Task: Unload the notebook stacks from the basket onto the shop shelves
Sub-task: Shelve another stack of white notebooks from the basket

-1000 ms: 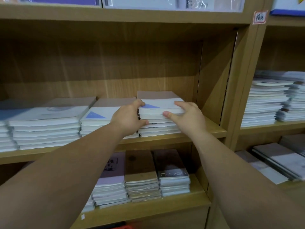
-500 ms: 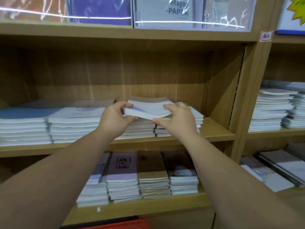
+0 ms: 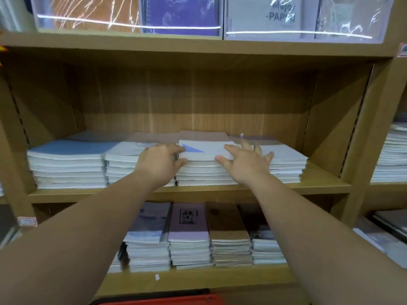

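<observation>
Middle shelf [image 3: 319, 187] — four notebook stacks [image 3: 70, 168] side by side; lower shelf [image 3: 198, 280] — four smaller stacks [image 3: 229, 245].

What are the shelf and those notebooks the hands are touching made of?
The shelf looks like wood or wood-look board: tan, matte, with grain lines. The notebook stack under the left hand and right hand looks like paper: thin white page edges, with a smooth card cover bearing a blue triangle.

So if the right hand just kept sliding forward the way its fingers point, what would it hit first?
Probably the rightmost notebook stack, since the right hand has its fingers spread over that stack's near-left corner; depth is unclear.
</observation>
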